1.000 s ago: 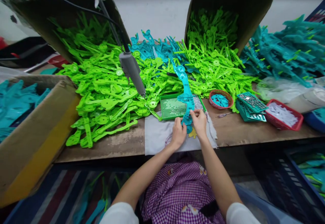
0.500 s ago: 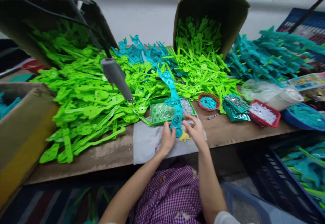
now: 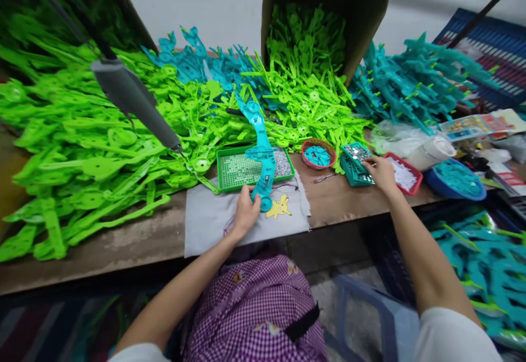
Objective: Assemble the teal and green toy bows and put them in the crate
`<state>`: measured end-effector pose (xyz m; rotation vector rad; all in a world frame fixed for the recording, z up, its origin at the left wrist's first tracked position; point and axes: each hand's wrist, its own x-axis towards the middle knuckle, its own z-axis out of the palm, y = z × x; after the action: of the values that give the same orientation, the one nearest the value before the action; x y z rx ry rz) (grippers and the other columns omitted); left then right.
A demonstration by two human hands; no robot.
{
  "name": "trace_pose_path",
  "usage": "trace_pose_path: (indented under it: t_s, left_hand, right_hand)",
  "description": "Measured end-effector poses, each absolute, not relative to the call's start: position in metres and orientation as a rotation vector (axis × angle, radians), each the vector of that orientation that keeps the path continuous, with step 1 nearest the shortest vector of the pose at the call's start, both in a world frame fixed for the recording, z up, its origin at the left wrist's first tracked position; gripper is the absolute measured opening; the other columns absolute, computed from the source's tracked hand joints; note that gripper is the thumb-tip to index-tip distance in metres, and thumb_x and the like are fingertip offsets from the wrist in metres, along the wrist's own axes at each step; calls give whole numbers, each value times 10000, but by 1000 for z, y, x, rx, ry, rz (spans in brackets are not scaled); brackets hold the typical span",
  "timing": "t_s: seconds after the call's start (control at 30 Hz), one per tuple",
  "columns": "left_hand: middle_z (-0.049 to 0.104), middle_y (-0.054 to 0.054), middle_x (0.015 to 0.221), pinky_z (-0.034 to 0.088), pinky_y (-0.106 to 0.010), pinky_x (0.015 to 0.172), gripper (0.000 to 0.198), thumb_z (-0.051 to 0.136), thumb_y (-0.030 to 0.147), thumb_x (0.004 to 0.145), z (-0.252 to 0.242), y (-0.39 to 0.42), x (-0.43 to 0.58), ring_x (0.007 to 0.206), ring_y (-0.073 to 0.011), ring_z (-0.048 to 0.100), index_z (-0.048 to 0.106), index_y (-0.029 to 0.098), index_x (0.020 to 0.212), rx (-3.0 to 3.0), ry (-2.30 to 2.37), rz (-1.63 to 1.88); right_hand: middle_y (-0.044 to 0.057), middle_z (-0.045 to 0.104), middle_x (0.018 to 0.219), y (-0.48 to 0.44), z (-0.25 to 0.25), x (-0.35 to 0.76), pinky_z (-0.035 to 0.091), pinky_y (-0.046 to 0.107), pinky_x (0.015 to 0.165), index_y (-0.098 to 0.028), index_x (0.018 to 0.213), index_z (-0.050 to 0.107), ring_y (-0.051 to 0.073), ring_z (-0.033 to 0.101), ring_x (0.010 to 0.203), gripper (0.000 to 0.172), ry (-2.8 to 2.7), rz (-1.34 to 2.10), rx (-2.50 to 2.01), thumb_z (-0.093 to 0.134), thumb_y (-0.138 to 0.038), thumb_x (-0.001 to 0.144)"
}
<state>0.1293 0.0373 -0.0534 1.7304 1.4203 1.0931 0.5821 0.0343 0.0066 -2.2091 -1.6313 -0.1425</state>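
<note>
My left hand (image 3: 247, 210) grips the lower end of a long blue plastic part (image 3: 265, 156), which leans up over a green perforated tray (image 3: 236, 171) of small silvery pieces. Beneath lies a grey cloth (image 3: 209, 222) printed with a yellow figure. My right hand (image 3: 382, 174) is at the stacked teal trays (image 3: 354, 171), its fingertips bent together over the small round metal pieces in the top one. Whether anything sits between those fingertips is too small to see.
Bright green plastic parts (image 3: 94, 159) heap across the left and middle. A grey electric screwdriver (image 3: 133, 102) hangs above them. Near my right hand stand red baskets (image 3: 303, 155) of blue and white pieces, a blue bowl (image 3: 456, 189) and a white roll (image 3: 431, 152).
My right hand has left the blue plastic part and moved right to the teal trays. My left hand keeps its hold. The view has shifted to the right.
</note>
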Motion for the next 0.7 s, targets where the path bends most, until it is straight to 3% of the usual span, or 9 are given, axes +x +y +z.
trace_pose_path:
  t_s: [0.2, 0.33, 0.5, 0.7]
  left_hand:
    - [590, -39, 881, 442, -312, 758, 107, 473, 201, 828, -50, 35, 131, 821, -192, 568, 488, 197, 934, 1705, 1457, 1076]
    - [593, -41, 880, 441, -312, 777, 101, 472, 190, 829, -50, 34, 132, 834, -190, 569, 495, 194, 928, 1699, 1429, 1077]
    - [597, -51, 910, 440, -321, 800, 127, 471, 161, 829, -51, 33, 132, 863, -193, 570, 493, 185, 952, 1718, 1416, 1122]
    - [609, -61, 931, 442, -332, 831, 129, 474, 133, 828, -53, 33, 132, 900, -197, 580, 495, 188, 943, 1729, 1389, 1131]
  right_hand:
    - [115, 708, 813, 34, 28, 567, 434, 325, 661, -160, 817, 712, 227, 617, 728, 219, -1659, -164, -2233, 582, -333, 785]
    - [78, 696, 823, 24, 40, 456, 471, 297, 679, -190, 879, 682, 181, 616, 709, 245, -1740, -91, -1764, 544, -390, 854]
    - [46, 702, 823, 30, 3, 310, 434, 257, 665, -203, 877, 670, 139, 627, 721, 197, -2125, -188, -1283, 490, -271, 918]
    - [52, 705, 854, 52, -38, 294, 395, 235, 655, -176, 934, 640, 118, 624, 711, 163, -2060, -355, -1278, 488, -232, 936]
